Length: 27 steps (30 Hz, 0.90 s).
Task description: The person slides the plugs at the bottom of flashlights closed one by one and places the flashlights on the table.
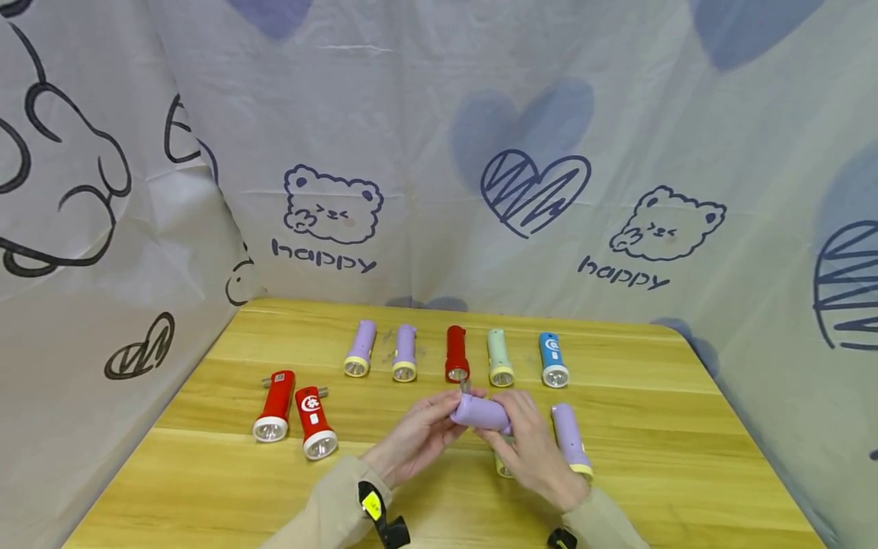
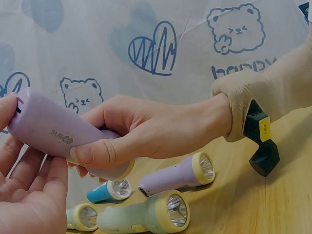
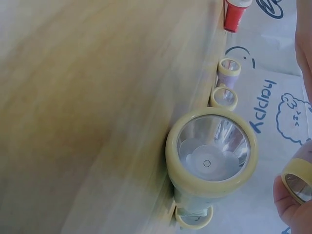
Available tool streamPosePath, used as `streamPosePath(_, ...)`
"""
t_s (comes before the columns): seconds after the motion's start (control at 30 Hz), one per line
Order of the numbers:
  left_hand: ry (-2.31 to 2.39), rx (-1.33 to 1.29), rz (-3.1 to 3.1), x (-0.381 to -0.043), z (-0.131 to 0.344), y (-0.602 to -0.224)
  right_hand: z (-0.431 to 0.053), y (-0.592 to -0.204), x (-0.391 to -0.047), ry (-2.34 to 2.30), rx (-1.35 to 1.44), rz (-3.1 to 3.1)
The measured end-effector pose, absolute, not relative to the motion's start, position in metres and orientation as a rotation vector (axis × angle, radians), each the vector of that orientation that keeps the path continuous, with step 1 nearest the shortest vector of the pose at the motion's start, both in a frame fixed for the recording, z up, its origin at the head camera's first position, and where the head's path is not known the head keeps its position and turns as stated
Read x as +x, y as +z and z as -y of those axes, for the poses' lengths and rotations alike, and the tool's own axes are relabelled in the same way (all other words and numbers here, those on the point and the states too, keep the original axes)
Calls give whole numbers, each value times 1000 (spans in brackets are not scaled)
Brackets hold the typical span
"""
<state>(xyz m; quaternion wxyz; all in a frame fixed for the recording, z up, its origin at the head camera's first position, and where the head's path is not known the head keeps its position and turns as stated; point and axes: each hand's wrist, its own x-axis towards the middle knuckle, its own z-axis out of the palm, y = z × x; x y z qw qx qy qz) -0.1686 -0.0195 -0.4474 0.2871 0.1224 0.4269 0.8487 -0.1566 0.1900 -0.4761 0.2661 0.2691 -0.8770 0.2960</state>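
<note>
A purple flashlight [image 1: 482, 414] is held up over the table between both hands, its tail toward the left. My right hand [image 1: 531, 450] grips it round the head end, with the thumb along the body in the left wrist view. My left hand [image 1: 420, 436] holds the tail end, thumb on the end face and fingers beneath. A small grey metal piece [image 1: 466, 386] sticks up at that tail. In the right wrist view the held flashlight's yellow-rimmed head [image 3: 298, 178] faces down. A pale green flashlight [image 2: 141, 214] lies under the right hand, mostly hidden in the head view.
Another purple flashlight [image 1: 569, 438] lies just right of the right hand. Along the back stand two purple flashlights [image 1: 362, 347], a red one [image 1: 456, 353], a pale green one [image 1: 499, 357] and a blue one [image 1: 554, 358]. Two red flashlights [image 1: 277, 404] with metal prongs lie left.
</note>
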Motion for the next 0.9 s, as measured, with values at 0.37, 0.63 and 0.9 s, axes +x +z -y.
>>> streamPosePath(0.37,2274,281,-1093,-167,16,-446,-191,-476,-154,813,708,2361)
streamPosePath(0.63,2290,289,-1070,-167,15,-445,-190,-475,-153,829,684,2370)
streamPosePath(0.9,2322,246,-1050,-167,12,-443,-188,-475,-155,860,654,2350)
